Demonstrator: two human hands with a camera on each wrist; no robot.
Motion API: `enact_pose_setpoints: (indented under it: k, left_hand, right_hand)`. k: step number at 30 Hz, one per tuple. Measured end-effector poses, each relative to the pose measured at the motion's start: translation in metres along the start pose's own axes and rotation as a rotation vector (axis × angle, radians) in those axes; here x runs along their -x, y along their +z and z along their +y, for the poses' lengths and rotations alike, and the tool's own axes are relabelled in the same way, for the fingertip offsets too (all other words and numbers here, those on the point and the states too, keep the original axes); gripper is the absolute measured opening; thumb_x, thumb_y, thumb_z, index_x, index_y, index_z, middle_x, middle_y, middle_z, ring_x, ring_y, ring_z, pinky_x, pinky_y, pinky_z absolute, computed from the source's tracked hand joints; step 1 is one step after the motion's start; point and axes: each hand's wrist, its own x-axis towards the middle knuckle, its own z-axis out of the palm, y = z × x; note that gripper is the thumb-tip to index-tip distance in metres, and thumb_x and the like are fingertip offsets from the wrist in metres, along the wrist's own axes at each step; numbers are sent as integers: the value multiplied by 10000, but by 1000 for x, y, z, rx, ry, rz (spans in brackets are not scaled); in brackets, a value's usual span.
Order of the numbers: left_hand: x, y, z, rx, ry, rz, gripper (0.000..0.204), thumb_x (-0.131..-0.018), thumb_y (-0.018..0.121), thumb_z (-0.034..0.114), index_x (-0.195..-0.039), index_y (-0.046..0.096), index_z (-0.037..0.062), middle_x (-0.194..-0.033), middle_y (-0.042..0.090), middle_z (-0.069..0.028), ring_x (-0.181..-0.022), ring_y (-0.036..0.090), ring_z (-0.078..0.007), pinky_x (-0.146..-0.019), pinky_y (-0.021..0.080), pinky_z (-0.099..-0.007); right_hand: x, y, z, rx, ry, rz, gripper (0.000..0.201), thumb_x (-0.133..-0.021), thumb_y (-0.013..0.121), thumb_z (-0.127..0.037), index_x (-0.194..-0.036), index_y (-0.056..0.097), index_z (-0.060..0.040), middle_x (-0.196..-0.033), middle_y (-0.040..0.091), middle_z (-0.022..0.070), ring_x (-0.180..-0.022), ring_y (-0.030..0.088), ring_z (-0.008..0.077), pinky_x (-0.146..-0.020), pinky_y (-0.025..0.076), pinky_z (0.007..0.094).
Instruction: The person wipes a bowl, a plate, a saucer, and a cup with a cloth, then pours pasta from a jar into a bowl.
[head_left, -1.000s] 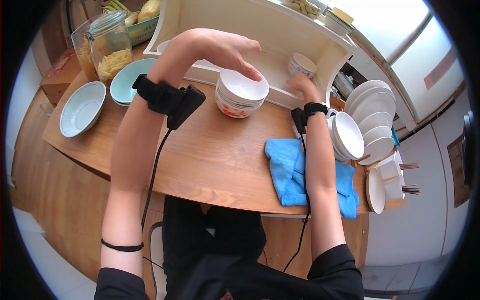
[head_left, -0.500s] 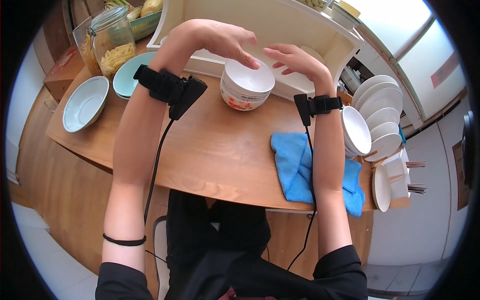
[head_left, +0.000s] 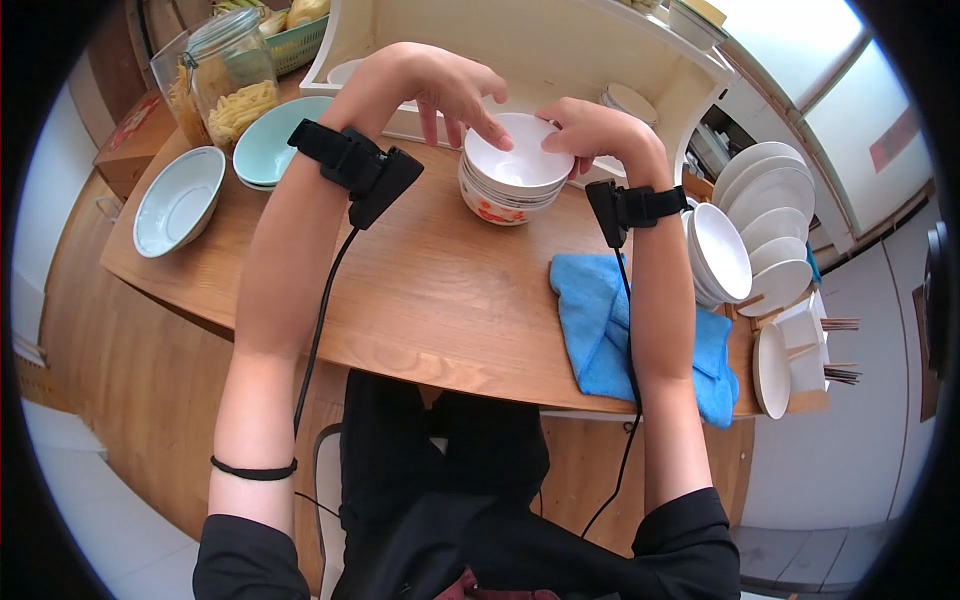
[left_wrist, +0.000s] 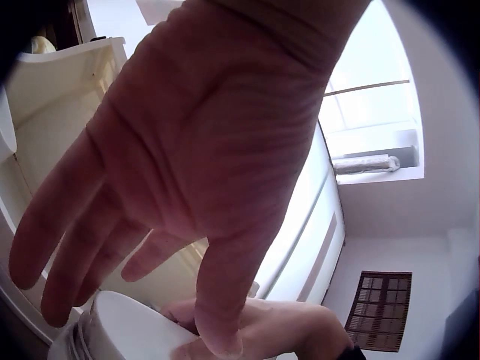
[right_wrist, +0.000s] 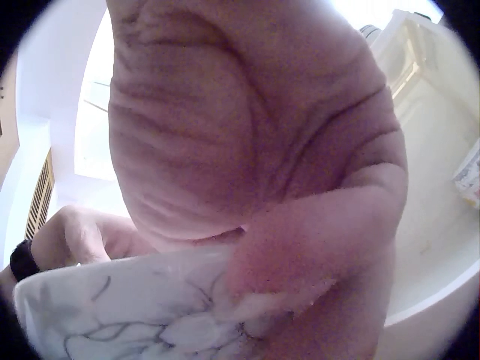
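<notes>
left hand point(head_left: 450, 90): fingers spread, touching top bowl point(head_left: 518, 155) | right hand point(head_left: 590, 130): gripping its rim

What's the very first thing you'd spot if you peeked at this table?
Two hands meet over a stack of white bowls mid-table: the left hand touches the top bowl's rim with its fingertips, and the right hand curls onto the rim opposite. A bright blue cloth lies under the right forearm, and plates stand in a rack at the right.
</notes>
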Motion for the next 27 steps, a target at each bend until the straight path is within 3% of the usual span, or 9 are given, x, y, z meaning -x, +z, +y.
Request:
enact_pose_setpoints:
  k: [9, 12, 15, 18, 21, 22, 24, 25, 27]
  left_hand:
    - [1, 1, 3, 29, 3, -50, 1014, -759, 764, 512, -1446, 261, -38, -1172, 560, -315, -979, 663, -329, -709, 612, -420]
    - [2, 1, 3, -24, -6, -46, 1010, -707, 772, 559, -1391, 356, -58, -1178, 591, -290, -904, 690, -338, -744, 600, -376]
    - [3, 2, 5, -27, 14, -60, 1112, -700, 805, 526, -1462, 219, -31, -1161, 560, -302, -1031, 641, -333, -686, 618, -414]
    - [9, 5, 11, 6, 47, -87, 1162, -675, 816, 544, -1469, 194, -33, -1253, 510, -320, -1140, 576, -365, -823, 581, -417]
    - [15, 27, 3, -75, 234, 4, 1214, -658, 817, 562, -1466, 168, -70, -1392, 406, -330, -1295, 447, -360, -1079, 360, -354]
    - [18, 36, -1, -85, 224, -12, 1214, -658, 817, 562, -1466, 168, -70, -1392, 406, -330, -1295, 447, -360, -1079, 360, -354]
    - [19, 57, -10, -13, 309, 243, 1232, -658, 827, 540, -1463, 141, -92, -1394, 394, -337, -1304, 441, -343, -1074, 371, -359]
    - [21, 64, -5, 130, 271, 251, 1291, -627, 852, 511, -1429, 103, -169, -1371, 385, -387, -1325, 400, -401, -1107, 328, -359]
    - [24, 80, 2, 206, 226, 299, 1279, -640, 864, 460, -1447, 71, -136, -1395, 364, -361, -1336, 389, -369, -1105, 328, -364]
  right_hand:
    - [3, 11, 3, -155, 26, -25, 407, -859, 553, -214, -1180, 537, 35, -845, 674, 119, -614, 681, 181, -539, 546, 264]
    - [-2, 10, 4, -176, 36, -106, 432, -866, 558, -239, -1193, 527, 40, -872, 676, 121, -644, 695, 181, -539, 549, 254]
    - [-9, 9, 15, -199, 14, -161, 447, -874, 570, -269, -1197, 532, 39, -903, 678, 123, -663, 704, 183, -519, 543, 237]
    - [-5, 4, 18, -251, 10, -161, 491, -897, 572, -342, -1216, 532, 29, -949, 677, 134, -673, 707, 186, -499, 534, 224]
    - [0, 3, 15, -266, 10, -158, 590, -919, 531, -466, -1244, 529, 26, -1012, 668, 184, -700, 711, 204, -553, 554, 239]
    - [3, 3, 15, -261, -4, -155, 656, -923, 496, -534, -1257, 528, 30, -1045, 659, 224, -722, 713, 220, -613, 577, 257]
    - [4, 5, 20, -265, -52, -132, 775, -903, 459, -620, -1317, 504, 34, -1099, 646, 249, -727, 716, 224, -609, 576, 253]
    - [2, 5, 22, -274, -36, -130, 796, -894, 463, -633, -1320, 503, 38, -1109, 643, 250, -726, 718, 226, -607, 574, 249]
    - [2, 6, 25, -281, -20, -101, 834, -881, 450, -661, -1310, 512, 52, -1110, 643, 254, -740, 722, 231, -604, 572, 240]
